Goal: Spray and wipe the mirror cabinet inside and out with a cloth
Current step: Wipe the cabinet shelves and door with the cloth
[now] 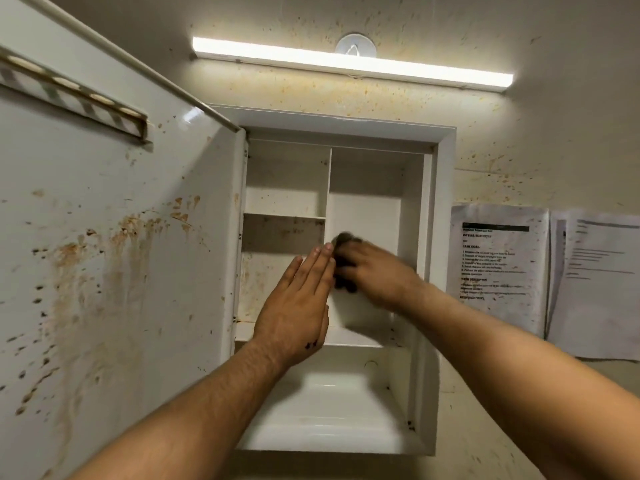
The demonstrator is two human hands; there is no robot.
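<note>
The white mirror cabinet (445, 237) hangs open on the wall, its shelves bare. Its door (114, 254) swings out to the left, the inner face streaked with brown stains. My right hand (377, 271) grips a dark cloth (344, 261) against the right side of the vertical divider (327, 181), blurred by motion. My left hand (298, 303) is flat with straight fingers, pressed against the divider's front edge just left of the cloth. The lower left compartment (273, 268) shows brown spots; the right compartment's back wall looks cleaner. No spray bottle is in view.
A lit strip light (346, 62) runs above the cabinet, with a round white hook (355, 46) behind it. The wall is speckled with brown spots. Two printed sheets (498, 268) hang to the right. A holder strip (79, 95) with holes is fixed high on the door.
</note>
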